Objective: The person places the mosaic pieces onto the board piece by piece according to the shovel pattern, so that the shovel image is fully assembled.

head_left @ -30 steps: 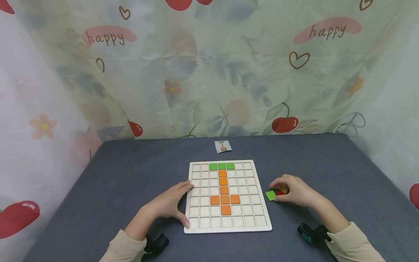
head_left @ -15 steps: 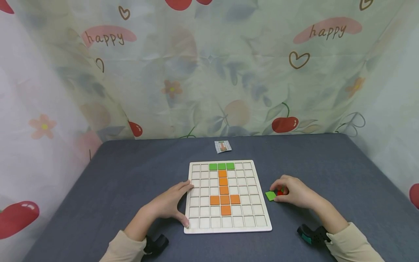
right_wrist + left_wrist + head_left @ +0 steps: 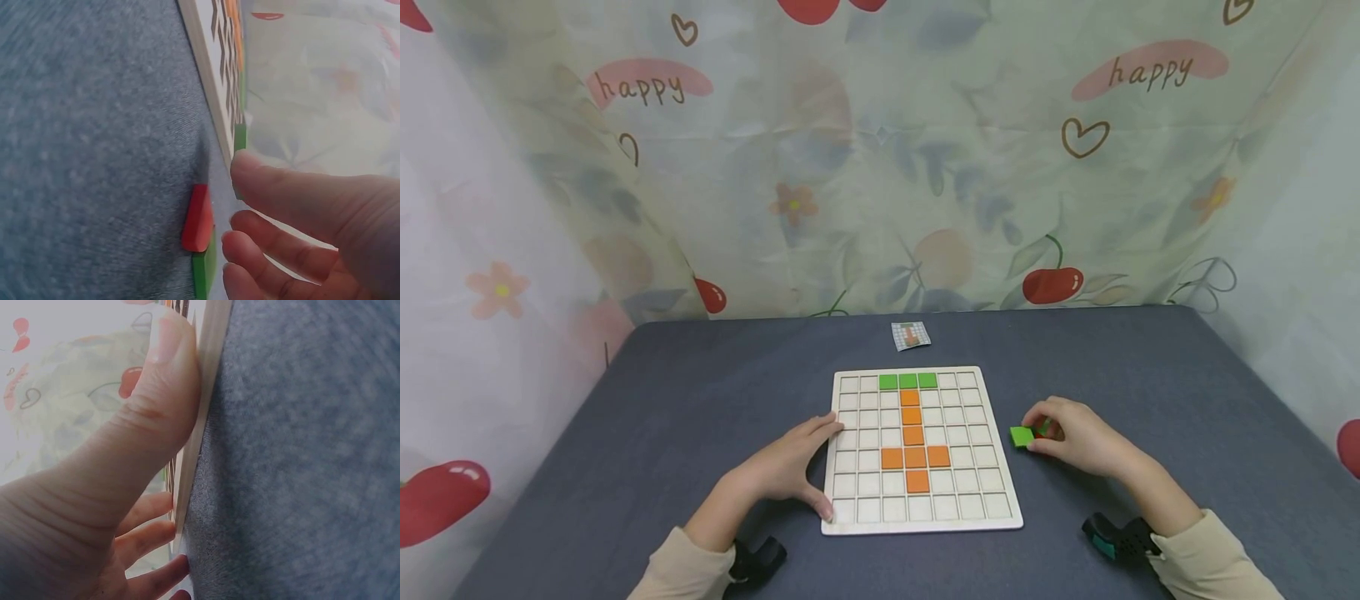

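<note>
A white grid board (image 3: 857, 527) lies on the dark table, with a row of green tiles (image 3: 908, 381) at its far edge and orange tiles (image 3: 915, 457) forming a cross below. My left hand (image 3: 786, 467) rests on the board's left edge, thumb near the lower corner, fingers spread. Right of the board, my right hand (image 3: 1078, 437) pinches a green tile (image 3: 1022, 437). In the right wrist view that tile (image 3: 240, 136) is off the table, above a red piece (image 3: 198, 219) and another green piece (image 3: 200, 275) lying under the fingers.
A small patterned card (image 3: 912, 335) lies behind the board. A printed curtain (image 3: 880, 167) hangs beyond the table's far edge. Black wrist devices sit by the left sleeve (image 3: 688, 567) and right sleeve (image 3: 1210, 558).
The green tile in my right fingers has come up slightly from where it lay and turned a little. My left hand and the board have stayed put.
</note>
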Available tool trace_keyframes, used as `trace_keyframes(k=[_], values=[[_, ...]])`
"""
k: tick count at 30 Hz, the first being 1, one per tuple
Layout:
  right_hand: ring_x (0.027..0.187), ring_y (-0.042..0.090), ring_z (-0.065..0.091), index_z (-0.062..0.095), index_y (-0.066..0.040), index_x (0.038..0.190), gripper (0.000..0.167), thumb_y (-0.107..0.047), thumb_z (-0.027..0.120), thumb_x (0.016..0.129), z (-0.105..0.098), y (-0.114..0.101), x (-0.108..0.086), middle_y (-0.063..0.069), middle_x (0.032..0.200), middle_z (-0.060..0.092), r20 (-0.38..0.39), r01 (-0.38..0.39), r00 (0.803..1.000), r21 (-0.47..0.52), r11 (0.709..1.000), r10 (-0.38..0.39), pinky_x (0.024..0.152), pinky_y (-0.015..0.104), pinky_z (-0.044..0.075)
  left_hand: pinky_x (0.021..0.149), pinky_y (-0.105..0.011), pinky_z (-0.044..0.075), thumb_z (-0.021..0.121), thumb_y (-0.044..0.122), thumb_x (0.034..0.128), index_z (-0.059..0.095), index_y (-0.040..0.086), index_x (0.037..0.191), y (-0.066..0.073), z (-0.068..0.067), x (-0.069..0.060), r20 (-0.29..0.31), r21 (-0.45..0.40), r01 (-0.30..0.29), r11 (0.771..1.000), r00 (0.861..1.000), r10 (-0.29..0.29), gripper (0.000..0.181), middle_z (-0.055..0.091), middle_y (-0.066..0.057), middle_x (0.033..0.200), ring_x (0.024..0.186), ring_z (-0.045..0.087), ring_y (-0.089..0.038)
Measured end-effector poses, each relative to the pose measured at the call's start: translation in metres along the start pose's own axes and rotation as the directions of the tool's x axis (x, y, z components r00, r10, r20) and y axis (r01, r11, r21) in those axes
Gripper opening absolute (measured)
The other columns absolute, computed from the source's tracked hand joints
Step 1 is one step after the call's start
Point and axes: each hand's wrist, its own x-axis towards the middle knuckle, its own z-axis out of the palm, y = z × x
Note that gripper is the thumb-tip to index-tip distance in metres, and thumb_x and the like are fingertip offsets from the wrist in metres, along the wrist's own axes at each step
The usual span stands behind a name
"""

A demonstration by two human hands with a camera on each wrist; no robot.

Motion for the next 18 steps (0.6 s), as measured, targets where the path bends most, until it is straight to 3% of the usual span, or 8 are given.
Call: trace_keyframes(k=[8, 18], values=[[0.071, 0.006, 0.056, 0.064, -0.007, 0.096, 0.019, -0.014, 0.071, 0.081, -0.002, -0.006, 0.002, 0.001, 0.087, 0.064, 0.024, -0.063, 0.998, 0.034, 0.997, 0.062, 0.059, 0.02, 0.046, 0.111, -0.053, 0.028, 0.087, 0.046, 0.0507, 0.033, 0.005, 0.144, -0.001, 0.001, 0.001, 0.002, -0.007, -0.001, 1.0, 1.0, 0.001, 0.116, 0.024, -0.017, 0.154, 0.141, 0.025, -0.038], [0.071, 0.005, 0.054, 0.065, -0.007, 0.097, 0.02, -0.015, 0.072, 0.08, 0.001, -0.016, 0.001, 0.0, 0.088, 0.065, 0.001, -0.049, 0.999, 0.04, 0.998, 0.049, 0.059, 0.02, 0.045, 0.111, -0.053, 0.027, 0.086, 0.047, 0.0509, 0.032, 0.006, 0.145, -0.002, 0.001, 0.002, 0.013, -0.001, 0.007, 1.0, 1.0, -0.007, 0.116, 0.023, -0.015, 0.154, 0.141, 0.023, -0.039]])
